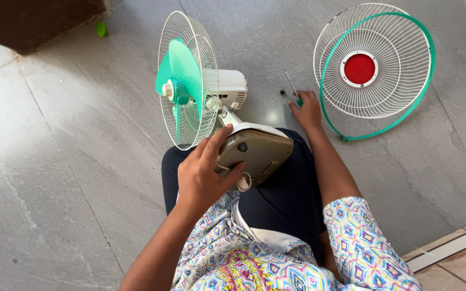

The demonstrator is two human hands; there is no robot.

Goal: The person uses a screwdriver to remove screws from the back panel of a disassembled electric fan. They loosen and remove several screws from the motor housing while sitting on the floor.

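The left hand [203, 175] grips the tan underside of a table fan's base [254, 151], which lies tipped across the person's lap. The fan's rear wire guard [207, 70] stands on edge on the grey stone floor [82, 161], with the green blade [182, 73] and white motor housing [232, 86] attached. The right hand [307, 109] reaches to the floor, its grip closed on a green-handled screwdriver [293, 89], beside 1 small dark screw [283, 92]. Just right lies the detached front guard [374, 67], white wire with a green rim and red centre.
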